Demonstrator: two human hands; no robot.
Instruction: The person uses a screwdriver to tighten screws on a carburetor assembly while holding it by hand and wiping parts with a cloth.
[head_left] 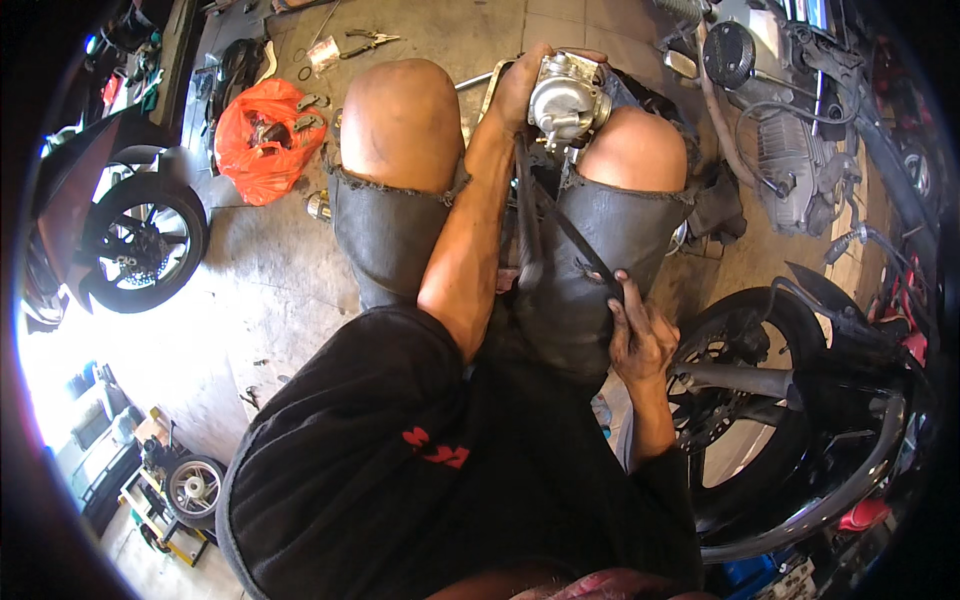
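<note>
My left hand point(516, 88) is closed around the side of a silver metal carburetor point(567, 105), held up between my bare knees. A narrow black strap point(572, 232) runs slantwise from below the carburetor toward my right hand point(642, 335). That hand, its fingers dirty, pinches the strap's lower end above my right thigh. Another dark length point(527, 235) hangs below my left hand; whether it belongs to the same strap I cannot tell. My left palm is partly hidden by the carburetor.
An orange plastic bag point(262, 140) with parts inside lies left of my knees. Pliers point(369, 43) rest on the floor beyond. A motorcycle wheel point(745, 385) stands close on my right, an engine point(795, 155) lies ahead of it, and another wheel point(145, 243) is at left.
</note>
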